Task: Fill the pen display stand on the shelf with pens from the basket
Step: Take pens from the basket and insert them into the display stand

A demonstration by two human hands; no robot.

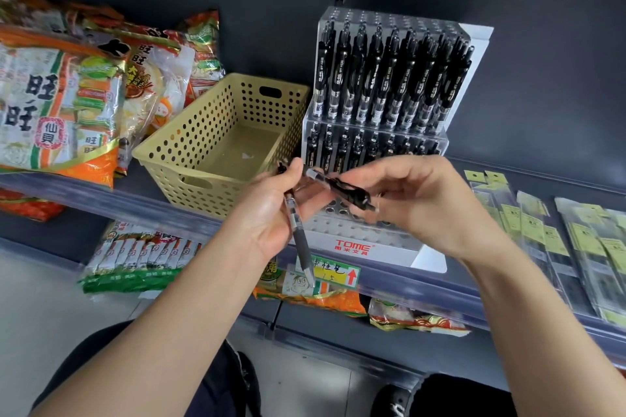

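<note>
Head view: stand (393, 249) holds pens (389, 78); left fingers (294, 167) grip pen (300, 237), right fingers (369, 176) another.

The basket (203, 132) at centre left is coloured pale yellow and patterned with round holes; the pens (372, 71) at upper centre are coloured black with clear barrels; the display stand (399, 249) is seen clear and white, lettered in red; the snack bags (50, 105) at left are printed orange, white and green.
</note>
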